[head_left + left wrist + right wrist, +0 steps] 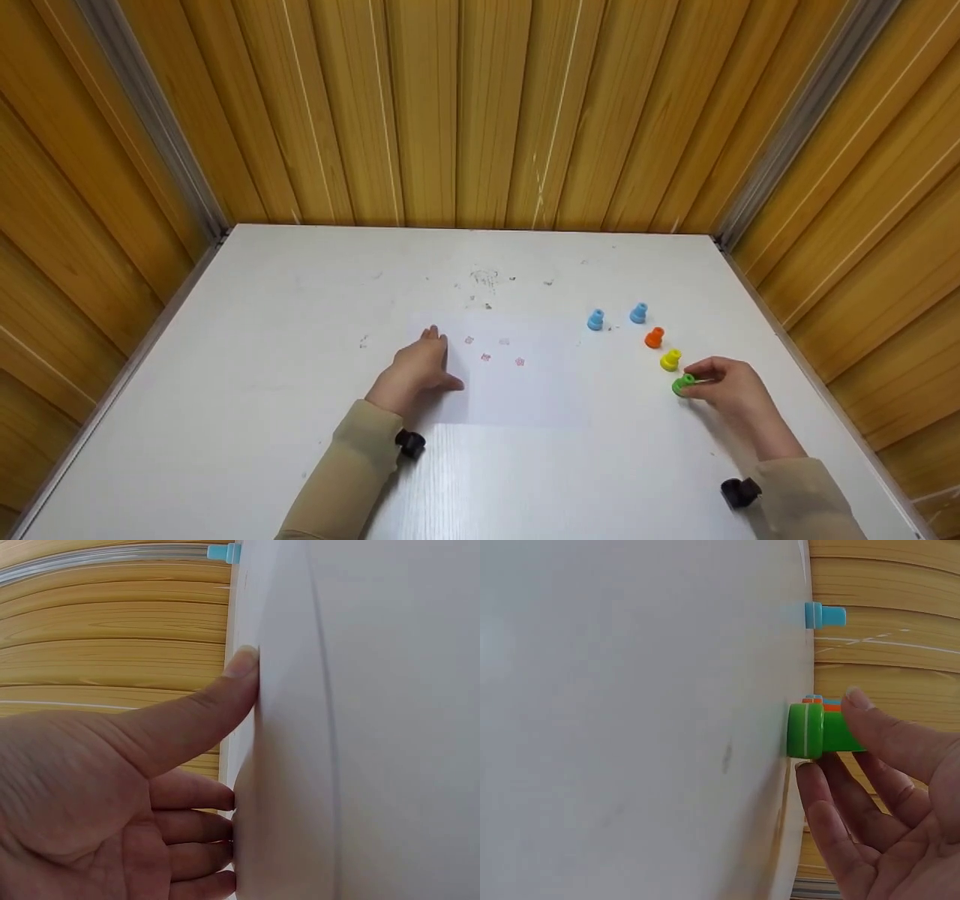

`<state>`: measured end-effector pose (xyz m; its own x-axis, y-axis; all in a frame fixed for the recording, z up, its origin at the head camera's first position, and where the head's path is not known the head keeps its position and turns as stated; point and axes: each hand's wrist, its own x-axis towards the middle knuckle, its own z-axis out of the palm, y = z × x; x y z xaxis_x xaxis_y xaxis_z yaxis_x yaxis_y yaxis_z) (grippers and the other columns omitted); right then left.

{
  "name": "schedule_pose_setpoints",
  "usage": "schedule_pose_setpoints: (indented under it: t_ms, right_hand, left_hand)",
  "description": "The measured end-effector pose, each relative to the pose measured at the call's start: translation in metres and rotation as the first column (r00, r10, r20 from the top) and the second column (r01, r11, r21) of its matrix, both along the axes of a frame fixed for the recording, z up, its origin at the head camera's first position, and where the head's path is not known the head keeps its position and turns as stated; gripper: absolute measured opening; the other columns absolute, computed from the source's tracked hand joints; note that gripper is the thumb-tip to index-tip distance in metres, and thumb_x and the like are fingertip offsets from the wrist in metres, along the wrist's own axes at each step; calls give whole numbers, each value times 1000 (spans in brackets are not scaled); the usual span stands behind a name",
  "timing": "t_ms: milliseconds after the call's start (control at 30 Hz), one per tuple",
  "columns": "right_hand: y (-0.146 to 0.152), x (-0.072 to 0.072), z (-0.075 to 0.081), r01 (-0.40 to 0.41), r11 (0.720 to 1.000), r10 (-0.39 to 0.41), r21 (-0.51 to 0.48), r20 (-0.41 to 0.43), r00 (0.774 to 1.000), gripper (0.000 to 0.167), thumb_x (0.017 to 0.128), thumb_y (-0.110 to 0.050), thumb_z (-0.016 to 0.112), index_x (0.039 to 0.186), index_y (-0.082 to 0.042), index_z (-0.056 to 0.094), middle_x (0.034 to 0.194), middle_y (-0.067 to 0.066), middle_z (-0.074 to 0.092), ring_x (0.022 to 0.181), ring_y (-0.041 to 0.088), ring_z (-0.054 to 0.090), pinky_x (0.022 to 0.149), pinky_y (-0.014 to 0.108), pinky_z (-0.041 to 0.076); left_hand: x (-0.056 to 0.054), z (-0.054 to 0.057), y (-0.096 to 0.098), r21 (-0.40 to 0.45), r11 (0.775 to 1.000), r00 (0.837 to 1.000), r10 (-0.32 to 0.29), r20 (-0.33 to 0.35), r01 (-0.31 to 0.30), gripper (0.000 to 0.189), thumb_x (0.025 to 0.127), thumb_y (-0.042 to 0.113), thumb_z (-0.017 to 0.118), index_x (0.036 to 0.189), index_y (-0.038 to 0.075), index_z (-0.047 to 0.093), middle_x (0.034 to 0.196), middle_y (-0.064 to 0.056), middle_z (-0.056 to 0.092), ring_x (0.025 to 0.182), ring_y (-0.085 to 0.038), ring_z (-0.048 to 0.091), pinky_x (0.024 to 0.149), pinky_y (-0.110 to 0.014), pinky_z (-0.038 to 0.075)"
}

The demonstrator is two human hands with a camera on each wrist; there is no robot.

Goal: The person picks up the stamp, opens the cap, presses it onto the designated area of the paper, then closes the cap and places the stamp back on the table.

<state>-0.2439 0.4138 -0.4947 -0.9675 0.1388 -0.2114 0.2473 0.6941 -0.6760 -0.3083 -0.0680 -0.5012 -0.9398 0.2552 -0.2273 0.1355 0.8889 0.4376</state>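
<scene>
My right hand pinches a small green stamp between thumb and fingers at the right of the table. In the right wrist view the green stamp stands with its wide base against the tabletop. My left hand rests its fingertips and thumb at the left part of a white sheet of paper, fingers extended. Several small reddish prints mark the paper's upper half. In the left wrist view the thumb touches the paper and the hand holds nothing.
Beyond the green stamp stand a yellow stamp, an orange stamp, a light blue stamp and another light blue stamp. Dark smudges mark the white table. Wood-patterned walls enclose the back and sides.
</scene>
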Motion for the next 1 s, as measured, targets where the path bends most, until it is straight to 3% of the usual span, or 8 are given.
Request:
schedule_pose_setpoints:
  t_ms: [200, 333, 400, 500, 600, 767, 900, 1000]
  right_hand:
    - [-4, 0, 19, 10, 999, -6, 51, -74, 997, 50, 90, -28, 82, 127, 0, 67, 128, 24, 69, 111, 31, 68, 85, 22, 60]
    - [-21, -12, 33, 84, 992, -94, -92, -120, 988, 54, 94, -38, 76, 135, -6, 65, 127, 9, 73, 104, 8, 68, 84, 8, 54]
    - [-35, -21, 37, 103, 968, -136, -229, -131, 982, 58, 93, -40, 76, 139, -6, 62, 120, -3, 75, 99, -1, 67, 86, 6, 53]
    - [-58, -36, 36, 111, 889, -190, -444, -137, 972, 59, 92, -36, 77, 139, -5, 61, 108, -17, 75, 97, -4, 70, 89, 9, 55]
    - [-82, -52, 27, 97, 767, -248, -634, -154, 956, 50, 92, -26, 78, 134, -3, 64, 101, -18, 76, 98, -1, 73, 91, 12, 57]
    - [-112, -77, 5, 121, 596, -360, -794, -129, 924, 47, 96, -12, 72, 139, 3, 59, 96, -16, 77, 95, -1, 74, 99, 18, 55]
    - [-122, -93, -8, 205, 592, -430, -779, -90, 898, 52, 96, -9, 73, 143, 4, 56, 98, -15, 76, 92, -3, 71, 101, 19, 53]
    - [-125, -103, -15, 292, 641, -464, -710, -55, 884, 48, 94, -11, 75, 140, -3, 63, 111, -7, 78, 95, -2, 70, 97, 16, 55]
  left_hand:
    - [-1, -1, 0, -17, 1000, 1000, -2, -17, 2, 98, 79, 33, 91, 152, -8, 42, 165, -28, 29, 156, -38, 28, 127, -50, 31]
    - [-1, -1, -1, -7, 1000, 1000, 3, -14, -3, 97, 79, 32, 91, 152, -8, 42, 164, -28, 29, 156, -38, 28, 128, -49, 29]
    - [-1, 0, -1, -4, 1000, 1000, 4, -13, -4, 96, 79, 32, 91, 152, -8, 42, 164, -28, 29, 156, -38, 28, 128, -48, 29]
    - [-1, -1, -1, 1, 1000, 1000, 3, -15, -3, 96, 79, 31, 91, 152, -8, 42, 164, -29, 28, 156, -38, 28, 128, -48, 28]
    - [-1, -2, -1, 6, 1000, 1000, 2, -18, -2, 95, 80, 31, 90, 152, -8, 42, 165, -28, 28, 157, -38, 27, 129, -47, 28]
    - [-1, -1, 0, 3, 1000, 1000, 10, -11, -10, 95, 80, 30, 90, 152, -7, 42, 165, -27, 28, 157, -37, 27, 129, -47, 27]
    - [0, -2, 1, 4, 1000, 1000, 10, -8, -10, 95, 80, 29, 90, 153, -7, 41, 165, -27, 28, 157, -37, 27, 129, -46, 26]
    - [-1, -2, 1, -14, 1000, 1000, 3, -8, -3, 96, 80, 32, 90, 153, -7, 41, 165, -27, 28, 157, -36, 27, 128, -47, 29]
